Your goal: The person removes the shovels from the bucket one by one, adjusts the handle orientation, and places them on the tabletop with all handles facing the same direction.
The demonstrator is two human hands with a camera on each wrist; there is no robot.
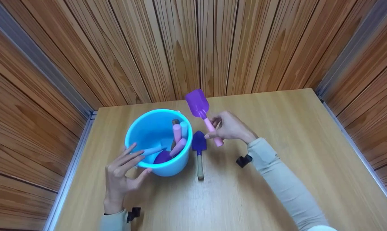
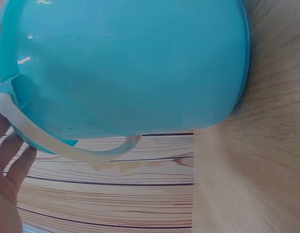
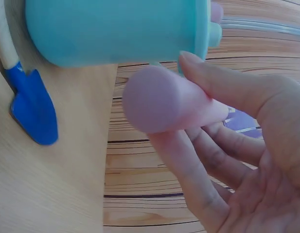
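Note:
My right hand [image 1: 230, 126] pinches the pink handle of a toy shovel [image 1: 198, 104], its purple blade pointing up and away. In the right wrist view the handle's rounded end [image 3: 152, 99] lies between thumb and fingers. A light blue bucket [image 1: 172, 168] stands upright to the left, holding several toy tools with pink and blue handles and a purple piece [image 1: 163, 157]. Over the bucket's near left rim, my left hand [image 1: 121, 176] rests with its fingers stretched out. Between bucket and right hand a small trowel [image 1: 199, 142] with a blue blade and wooden handle lies on the table.
The wooden table [image 1: 245, 199] meets slatted wood walls [image 1: 180, 48] at the back and sides. A pale bucket handle [image 2: 67, 145] hangs along the bucket's outer side. Small black wrist cameras [image 1: 244, 161] sit at both cuffs.

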